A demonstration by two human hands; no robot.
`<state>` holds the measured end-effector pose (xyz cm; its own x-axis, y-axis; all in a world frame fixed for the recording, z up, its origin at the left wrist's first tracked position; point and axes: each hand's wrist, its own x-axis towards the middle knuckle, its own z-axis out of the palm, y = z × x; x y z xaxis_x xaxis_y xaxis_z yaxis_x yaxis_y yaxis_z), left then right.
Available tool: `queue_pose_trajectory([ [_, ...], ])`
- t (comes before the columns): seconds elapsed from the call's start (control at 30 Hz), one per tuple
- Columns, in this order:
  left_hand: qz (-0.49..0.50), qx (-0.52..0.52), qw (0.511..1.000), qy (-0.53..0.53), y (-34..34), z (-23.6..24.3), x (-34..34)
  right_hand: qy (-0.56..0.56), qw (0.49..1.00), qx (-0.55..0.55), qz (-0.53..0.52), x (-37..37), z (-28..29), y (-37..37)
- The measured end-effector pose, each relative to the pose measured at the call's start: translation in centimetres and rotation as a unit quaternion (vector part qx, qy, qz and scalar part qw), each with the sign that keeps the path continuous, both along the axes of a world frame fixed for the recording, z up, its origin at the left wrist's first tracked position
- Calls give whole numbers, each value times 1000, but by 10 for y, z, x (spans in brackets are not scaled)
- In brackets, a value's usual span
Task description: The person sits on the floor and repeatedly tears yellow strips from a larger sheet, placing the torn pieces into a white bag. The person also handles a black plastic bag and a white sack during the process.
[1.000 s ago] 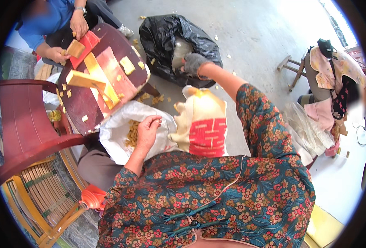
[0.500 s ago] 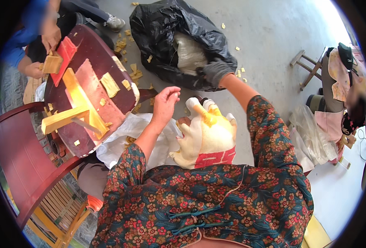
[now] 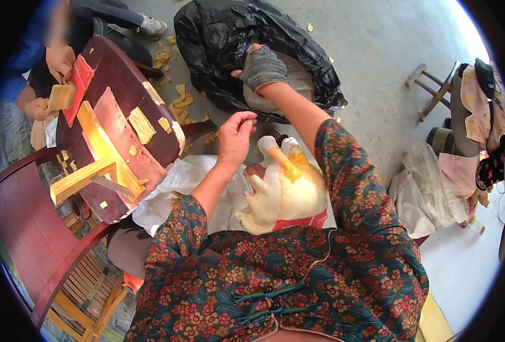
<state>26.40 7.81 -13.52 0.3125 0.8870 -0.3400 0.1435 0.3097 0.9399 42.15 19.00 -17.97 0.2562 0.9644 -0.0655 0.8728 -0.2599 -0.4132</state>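
Note:
My right hand (image 3: 265, 68), in a grey fingerless glove, reaches over the mouth of a large black plastic bag (image 3: 207, 43). Its bare thumb and a fingertip point apart above a pale woven sack (image 3: 298, 77) inside the bag; I see nothing held. My bare left hand (image 3: 234, 142) hovers above my lap, fingers bent and drawn together towards the thumb; whatever may lie between them is too small or hidden. Below it rests a cream, lumpy thing (image 3: 286, 194) with yellow patches and a red part, its kind unclear. White plastic sheeting (image 3: 164, 196) lies beside it.
At left, a dark red tabletop (image 3: 115, 68) carries a yellow wooden frame (image 3: 101, 148) and wood pieces. Another person's hands (image 3: 59, 62) hold a wooden block (image 3: 62, 97) by a red board (image 3: 82, 80). Yellow chips (image 3: 181, 102) litter the floor. A stool (image 3: 435, 88) stands right.
My right hand has moved left and farther over the bag's opening from its near right edge. The bag's mouth has shifted shape. My left hand has barely moved, its fingers slightly more curled.

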Motion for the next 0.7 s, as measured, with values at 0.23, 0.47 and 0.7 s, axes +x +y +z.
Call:
queue_pose_trajectory([
  [0.23, 43, 7, 996, -83, 21, 7, 16, 59, 986, -154, 7, 83, -67, -17],
  [0.47, 10, -122, 986, -112, 54, -13, 32, 679, 729, -59, -63, 55, 24, -132],
  [0.7, -144, 293, 933, 150, 23, 3, 37, 779, 606, -96, -129, 41, 110, -152],
])
